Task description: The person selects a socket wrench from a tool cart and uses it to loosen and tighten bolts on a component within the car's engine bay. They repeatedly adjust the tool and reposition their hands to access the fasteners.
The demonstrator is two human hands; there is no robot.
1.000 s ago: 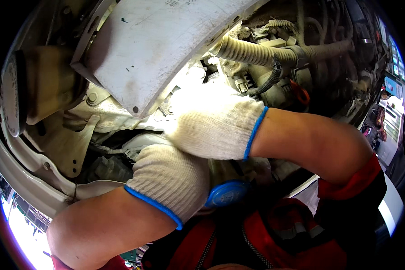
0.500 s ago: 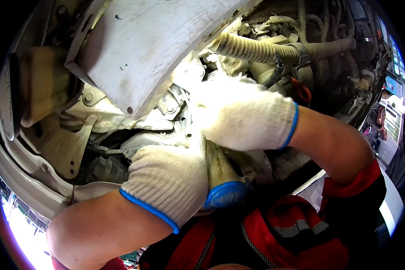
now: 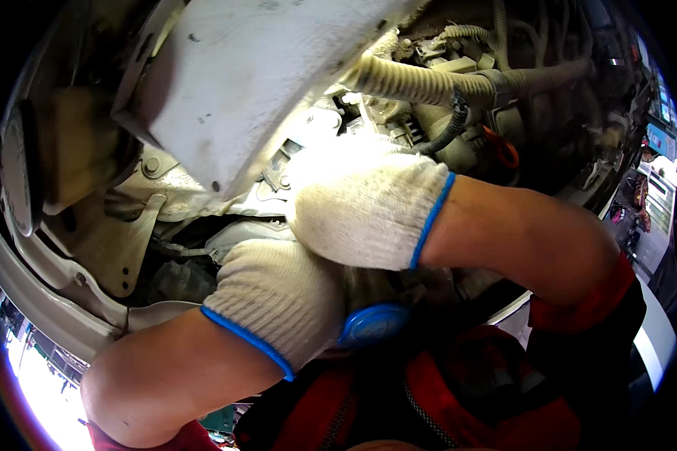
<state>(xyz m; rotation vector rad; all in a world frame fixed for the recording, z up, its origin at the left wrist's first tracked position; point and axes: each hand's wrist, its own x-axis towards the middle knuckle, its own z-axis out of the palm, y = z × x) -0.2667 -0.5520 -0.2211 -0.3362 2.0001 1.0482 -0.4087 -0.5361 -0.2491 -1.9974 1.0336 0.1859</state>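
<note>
Both hands wear white knit gloves with blue cuffs and reach into a vehicle's engine bay. My left hand (image 3: 282, 297) lies low, its fingers hidden beyond the knuckles. My right hand (image 3: 365, 214) crosses over in front of the left one's far end, and its fingers fade into bright glare, so any held thing is hidden. Close beside the left glove is a round blue cap (image 3: 376, 325) on a filler neck, mostly covered by my right hand. Above the right hand runs a thick ribbed hose (image 3: 414, 79), with a thin black corrugated conduit (image 3: 453, 128) bending down toward the glove.
A large pale panel (image 3: 233, 83) overhangs the bay at upper left. A metal bracket (image 3: 124, 240) and the curved body edge (image 3: 56, 301) lie on the left. An orange ring-shaped pull (image 3: 502, 146) shows past my right wrist. Dusty hoses and wiring fill the upper right.
My right hand has shifted left and slightly down, covering more of the filler neck and the space by my left hand. My left hand has barely moved.
</note>
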